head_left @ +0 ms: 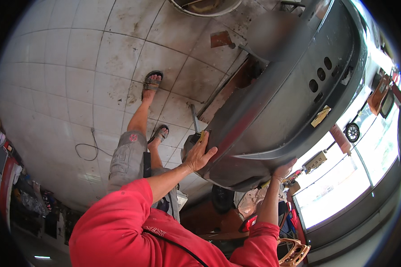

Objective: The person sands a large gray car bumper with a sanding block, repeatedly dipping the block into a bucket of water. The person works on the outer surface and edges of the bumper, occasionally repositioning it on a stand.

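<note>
A large dark grey car bumper point(272, 115) stretches slantwise from the lower middle to the upper right, with several oval holes in its face. My left hand point(199, 155) presses against its near left end, thumb held apart. Under those fingertips shows the edge of a small yellow piece point(203, 135), mostly covered. My right hand point(283, 171) holds the bumper's lower right edge, its fingers partly hidden. A folded yellow sheet point(321, 116) rests on the bumper's face.
Below the bumper is a stained tiled floor point(120, 49). A metal stand bar point(194, 116) rises near its left end. A round tub point(205, 12) stands at the far side, and a loose cable point(93, 144) lies left. Car parts hang by the bright window point(349, 171); clutter point(33, 200) lines the left.
</note>
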`<state>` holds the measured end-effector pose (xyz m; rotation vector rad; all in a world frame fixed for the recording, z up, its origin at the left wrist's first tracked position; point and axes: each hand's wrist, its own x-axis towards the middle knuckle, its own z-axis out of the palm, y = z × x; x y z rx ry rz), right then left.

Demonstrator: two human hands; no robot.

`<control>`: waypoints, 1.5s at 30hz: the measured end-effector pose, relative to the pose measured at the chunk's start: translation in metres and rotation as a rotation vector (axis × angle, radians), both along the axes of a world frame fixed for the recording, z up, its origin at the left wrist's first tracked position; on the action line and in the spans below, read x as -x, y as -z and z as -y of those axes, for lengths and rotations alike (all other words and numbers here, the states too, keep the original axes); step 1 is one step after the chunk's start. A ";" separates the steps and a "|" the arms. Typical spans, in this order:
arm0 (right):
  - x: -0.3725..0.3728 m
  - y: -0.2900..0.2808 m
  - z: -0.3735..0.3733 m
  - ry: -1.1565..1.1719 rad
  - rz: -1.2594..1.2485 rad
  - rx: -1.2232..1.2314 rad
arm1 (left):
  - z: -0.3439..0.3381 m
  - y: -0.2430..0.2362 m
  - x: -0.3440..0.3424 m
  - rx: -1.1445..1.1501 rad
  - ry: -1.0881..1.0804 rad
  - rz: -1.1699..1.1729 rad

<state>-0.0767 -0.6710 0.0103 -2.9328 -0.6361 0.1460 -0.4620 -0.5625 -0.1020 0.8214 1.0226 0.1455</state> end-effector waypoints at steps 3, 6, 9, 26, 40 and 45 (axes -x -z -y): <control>-0.001 0.001 -0.008 0.050 -0.053 -0.021 | -0.089 0.026 -0.058 -0.111 -0.089 0.089; 0.015 -0.011 -0.047 0.138 -0.161 -0.011 | -0.164 0.041 -0.091 -0.175 -0.124 0.206; 0.008 -0.006 -0.021 0.155 -0.134 -0.137 | -0.083 0.042 -0.048 -0.159 -0.137 0.201; 0.019 -0.013 -0.018 0.215 -0.200 -0.192 | 0.011 0.021 0.017 0.089 0.019 0.016; 0.011 -0.001 -0.008 0.036 -0.055 -0.044 | -0.064 -0.058 -0.028 -0.461 0.034 0.039; 0.005 0.004 -0.007 0.051 -0.066 -0.009 | -0.231 -0.022 -0.133 -0.524 -0.113 0.052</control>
